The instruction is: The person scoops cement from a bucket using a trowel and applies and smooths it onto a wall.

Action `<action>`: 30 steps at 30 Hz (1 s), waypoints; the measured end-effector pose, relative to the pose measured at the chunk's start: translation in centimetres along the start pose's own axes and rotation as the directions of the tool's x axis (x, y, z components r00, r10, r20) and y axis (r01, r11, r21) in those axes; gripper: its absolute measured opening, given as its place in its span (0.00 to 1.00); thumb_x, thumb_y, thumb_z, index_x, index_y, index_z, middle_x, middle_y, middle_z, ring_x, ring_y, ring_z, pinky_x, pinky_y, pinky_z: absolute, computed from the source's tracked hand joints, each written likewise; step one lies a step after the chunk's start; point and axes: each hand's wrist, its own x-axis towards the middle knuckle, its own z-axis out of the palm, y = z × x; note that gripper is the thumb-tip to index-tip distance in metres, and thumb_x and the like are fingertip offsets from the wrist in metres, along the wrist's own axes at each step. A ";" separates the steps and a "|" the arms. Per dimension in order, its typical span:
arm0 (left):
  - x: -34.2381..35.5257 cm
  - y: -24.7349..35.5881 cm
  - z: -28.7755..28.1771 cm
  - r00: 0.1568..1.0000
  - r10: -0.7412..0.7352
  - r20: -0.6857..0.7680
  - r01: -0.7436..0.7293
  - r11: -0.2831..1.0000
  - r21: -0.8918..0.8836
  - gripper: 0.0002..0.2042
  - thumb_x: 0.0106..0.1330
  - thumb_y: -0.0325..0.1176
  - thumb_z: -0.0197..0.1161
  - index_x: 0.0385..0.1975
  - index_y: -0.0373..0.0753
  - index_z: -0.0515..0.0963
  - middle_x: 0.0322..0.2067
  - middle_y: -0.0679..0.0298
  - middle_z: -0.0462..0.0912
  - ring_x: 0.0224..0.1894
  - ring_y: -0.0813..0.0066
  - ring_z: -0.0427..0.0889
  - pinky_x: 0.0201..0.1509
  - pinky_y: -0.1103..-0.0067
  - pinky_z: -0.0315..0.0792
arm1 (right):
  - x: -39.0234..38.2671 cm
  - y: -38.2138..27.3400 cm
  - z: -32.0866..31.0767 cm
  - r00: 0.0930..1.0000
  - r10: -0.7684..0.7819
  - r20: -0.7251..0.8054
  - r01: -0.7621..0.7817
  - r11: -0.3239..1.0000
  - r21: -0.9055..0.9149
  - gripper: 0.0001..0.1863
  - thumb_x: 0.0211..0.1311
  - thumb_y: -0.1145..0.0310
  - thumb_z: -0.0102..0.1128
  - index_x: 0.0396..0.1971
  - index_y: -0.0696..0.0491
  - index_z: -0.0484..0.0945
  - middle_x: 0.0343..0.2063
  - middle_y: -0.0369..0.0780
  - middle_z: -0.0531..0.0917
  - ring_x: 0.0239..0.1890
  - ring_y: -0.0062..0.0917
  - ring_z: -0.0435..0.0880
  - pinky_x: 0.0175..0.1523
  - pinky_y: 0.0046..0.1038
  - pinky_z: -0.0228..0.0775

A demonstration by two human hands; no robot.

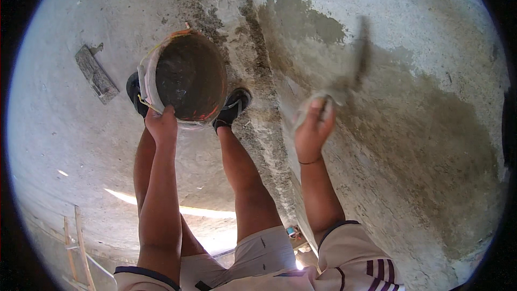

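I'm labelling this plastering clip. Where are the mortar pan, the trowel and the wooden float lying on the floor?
mortar pan [188,75], head view, on the wet mortar inside.
trowel [360,56], head view, on the blurred blade above the right hand.
wooden float [97,74], head view, on its flat face.

We wear a pale short-sleeved shirt [350,258] with dark cuff trim and dark stripes on the right side, light shorts [258,253], black shoes [232,109], bare legs, and a thin dark band [311,161] on our right wrist.
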 end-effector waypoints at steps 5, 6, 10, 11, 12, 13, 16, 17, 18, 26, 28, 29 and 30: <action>-0.6 1.2 0.4 0.992 0.099 -0.081 -0.099 0.995 0.002 0.11 0.49 0.24 0.55 0.33 0.28 0.76 0.26 0.63 0.80 0.30 0.76 0.77 0.37 0.80 0.70 | 0.9 -1.5 0.1 0.994 -0.007 0.113 0.011 0.999 -0.040 0.14 0.67 0.61 0.47 0.39 0.57 0.70 0.21 0.35 0.72 0.19 0.17 0.69 0.21 0.21 0.64; -0.7 0.9 0.7 0.992 0.099 -0.078 -0.100 0.995 -0.004 0.11 0.49 0.24 0.55 0.33 0.28 0.76 0.26 0.63 0.80 0.30 0.76 0.77 0.37 0.80 0.70 | 1.2 -0.5 0.1 0.977 0.095 0.192 -0.075 0.991 -0.109 0.14 0.67 0.60 0.47 0.38 0.57 0.70 0.21 0.34 0.72 0.18 0.16 0.68 0.21 0.21 0.64; -0.4 0.4 0.4 0.982 0.152 -0.115 -0.155 0.988 -0.024 0.11 0.49 0.25 0.55 0.33 0.28 0.76 0.25 0.63 0.80 0.29 0.76 0.77 0.36 0.80 0.70 | 2.7 1.5 0.6 0.944 0.258 0.204 -0.193 0.937 -0.293 0.15 0.65 0.60 0.49 0.35 0.58 0.73 0.19 0.35 0.72 0.15 0.18 0.69 0.20 0.23 0.63; -0.5 0.6 0.3 0.986 0.150 -0.079 -0.149 0.989 0.018 0.12 0.49 0.25 0.55 0.34 0.28 0.76 0.26 0.63 0.81 0.29 0.76 0.77 0.36 0.80 0.70 | 2.8 1.1 0.5 0.945 0.258 0.203 -0.192 0.936 -0.295 0.15 0.65 0.60 0.49 0.35 0.58 0.73 0.19 0.35 0.72 0.15 0.18 0.69 0.20 0.23 0.63; -0.6 0.9 0.4 0.986 0.147 -0.078 -0.146 0.989 0.016 0.12 0.49 0.25 0.55 0.34 0.28 0.76 0.26 0.63 0.81 0.29 0.76 0.77 0.36 0.80 0.70 | 3.0 0.8 0.3 0.946 0.278 0.164 -0.231 0.937 -0.261 0.14 0.66 0.61 0.49 0.34 0.58 0.72 0.19 0.35 0.72 0.15 0.18 0.70 0.20 0.23 0.63; -0.8 1.4 0.2 0.992 0.103 -0.073 -0.099 0.994 0.055 0.12 0.50 0.24 0.55 0.34 0.28 0.76 0.27 0.63 0.81 0.29 0.76 0.77 0.37 0.80 0.70 | 3.1 0.3 0.5 0.945 0.301 0.129 -0.269 0.938 -0.220 0.13 0.66 0.61 0.49 0.33 0.58 0.71 0.19 0.35 0.72 0.15 0.18 0.70 0.20 0.23 0.63; -0.4 1.0 0.2 0.993 0.095 -0.072 -0.093 0.995 0.036 0.13 0.50 0.24 0.55 0.36 0.28 0.76 0.29 0.63 0.81 0.30 0.75 0.78 0.38 0.80 0.70 | 1.6 -2.2 0.6 0.993 0.058 0.099 -0.050 0.995 -0.089 0.12 0.66 0.63 0.49 0.34 0.58 0.69 0.20 0.35 0.73 0.15 0.18 0.71 0.20 0.22 0.64; -0.3 0.7 0.1 0.988 0.134 -0.073 -0.136 0.990 -0.021 0.14 0.50 0.24 0.55 0.37 0.28 0.77 0.30 0.62 0.81 0.31 0.75 0.78 0.39 0.80 0.70 | 1.6 -2.9 0.8 0.993 0.063 0.102 -0.054 0.995 -0.087 0.12 0.66 0.63 0.49 0.34 0.58 0.69 0.20 0.35 0.73 0.15 0.18 0.71 0.20 0.22 0.64; -0.4 0.4 -0.1 0.988 0.133 -0.076 -0.134 0.991 -0.016 0.14 0.50 0.24 0.55 0.37 0.28 0.77 0.30 0.62 0.81 0.31 0.75 0.78 0.39 0.80 0.70 | 1.5 -3.5 0.9 0.994 -0.039 0.104 0.047 0.996 -0.080 0.11 0.67 0.63 0.48 0.36 0.57 0.69 0.21 0.35 0.73 0.16 0.17 0.70 0.19 0.21 0.64; -0.2 0.3 0.7 0.989 0.106 -0.101 -0.112 0.992 -0.057 0.14 0.50 0.24 0.55 0.38 0.28 0.76 0.30 0.62 0.81 0.33 0.76 0.78 0.40 0.81 0.70 | 3.0 2.3 1.2 0.938 0.178 0.298 -0.079 0.946 -0.315 0.09 0.66 0.64 0.50 0.33 0.55 0.69 0.19 0.34 0.72 0.17 0.16 0.69 0.18 0.21 0.62; -0.4 0.9 0.5 0.994 0.067 -0.091 -0.069 0.997 -0.023 0.14 0.50 0.24 0.55 0.38 0.28 0.76 0.31 0.62 0.81 0.33 0.76 0.78 0.40 0.81 0.70 | 3.2 2.9 1.8 0.953 0.226 0.203 -0.148 0.929 -0.339 0.09 0.66 0.64 0.50 0.31 0.54 0.69 0.18 0.33 0.71 0.16 0.16 0.69 0.18 0.20 0.61; -0.5 1.2 0.4 0.996 0.025 -0.085 -0.025 1.000 0.011 0.14 0.50 0.24 0.55 0.38 0.28 0.76 0.31 0.62 0.81 0.33 0.76 0.78 0.40 0.81 0.70 | 3.3 2.5 1.7 0.953 0.226 0.203 -0.149 0.929 -0.338 0.09 0.66 0.64 0.50 0.31 0.54 0.69 0.18 0.33 0.71 0.16 0.16 0.69 0.18 0.20 0.61; -0.4 1.2 0.5 0.996 0.026 -0.085 -0.025 1.000 0.011 0.14 0.50 0.24 0.55 0.38 0.28 0.76 0.31 0.62 0.81 0.33 0.76 0.78 0.40 0.81 0.70 | 3.4 1.8 1.2 0.947 0.257 0.192 -0.189 0.930 -0.314 0.09 0.66 0.64 0.50 0.32 0.55 0.68 0.18 0.33 0.71 0.16 0.15 0.69 0.18 0.20 0.61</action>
